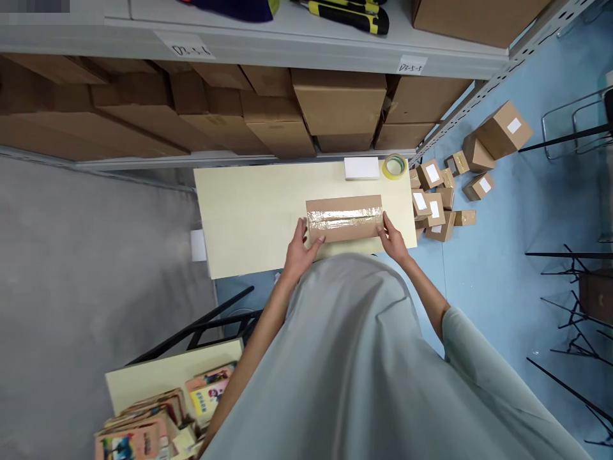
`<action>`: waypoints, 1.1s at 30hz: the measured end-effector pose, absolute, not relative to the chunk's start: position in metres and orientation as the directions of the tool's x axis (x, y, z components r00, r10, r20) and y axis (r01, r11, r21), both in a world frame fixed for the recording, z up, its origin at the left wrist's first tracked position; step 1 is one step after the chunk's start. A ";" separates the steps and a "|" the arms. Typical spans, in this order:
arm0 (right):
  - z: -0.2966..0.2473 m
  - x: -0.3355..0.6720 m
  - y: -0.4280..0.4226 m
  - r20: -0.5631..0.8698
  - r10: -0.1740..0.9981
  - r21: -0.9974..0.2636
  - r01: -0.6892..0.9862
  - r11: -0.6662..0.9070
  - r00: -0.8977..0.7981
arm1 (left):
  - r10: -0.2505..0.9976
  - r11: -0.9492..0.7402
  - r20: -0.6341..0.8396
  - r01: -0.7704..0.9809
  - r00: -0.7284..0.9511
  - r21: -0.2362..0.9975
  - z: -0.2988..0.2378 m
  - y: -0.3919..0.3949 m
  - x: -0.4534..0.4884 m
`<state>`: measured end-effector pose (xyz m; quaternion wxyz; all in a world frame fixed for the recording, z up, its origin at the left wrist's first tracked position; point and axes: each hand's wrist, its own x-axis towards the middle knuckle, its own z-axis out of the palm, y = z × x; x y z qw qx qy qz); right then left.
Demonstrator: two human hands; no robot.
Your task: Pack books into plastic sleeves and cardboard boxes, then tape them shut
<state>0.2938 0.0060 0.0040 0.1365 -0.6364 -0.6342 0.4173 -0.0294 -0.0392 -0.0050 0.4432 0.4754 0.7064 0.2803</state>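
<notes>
- Pale grey-blue shirt (354, 332) of the wearer: just on the near side of the cardboard box, the landmark here.
- Left hand (301, 250): grip closed about the left end of the box, thumb at its near corner.
- Right hand (393, 241): grip set against the right end, thumb on the edge; box held between both hands.
- Cardboard box (343, 231): over the worktop, long side running left to right, clear tape (347, 218) along its upper face. Cannot tell if its underside touches.
- Worktop (253, 217): pale yellow, under the box, reaching well out to its left.
- White stack (361, 168): beyond the box, near its far edge.
- Yellow tape roll (394, 176): beyond the box's far right corner, lying flat beside the stack.
- Small parcels (435, 207): right of the box, heaped on the blue floor (483, 281), several with white labels.
- Large cartons (340, 99): farther beyond the box, in a row on a metal rack (287, 48).
- Books (143, 428): well to the near left of the box, piled.
- Black-legged furniture (575, 255): farthest, well right of the box.
</notes>
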 end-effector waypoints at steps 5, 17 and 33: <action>0.009 0.287 0.017 -0.371 0.916 -0.699 0.696 -0.165 -0.156 | 0.940 0.337 -0.332 0.378 -0.082 0.862 0.002 -0.027 -0.029; 0.042 0.247 0.072 -0.439 0.893 -0.448 0.885 -0.125 -0.096 | 0.869 0.492 -0.349 0.535 -0.350 0.687 0.014 0.025 -0.050; -0.021 0.294 0.011 -0.577 0.762 -0.779 0.476 -0.407 -0.293 | 0.809 0.585 -0.569 0.109 -0.148 0.803 -0.046 -0.068 -0.060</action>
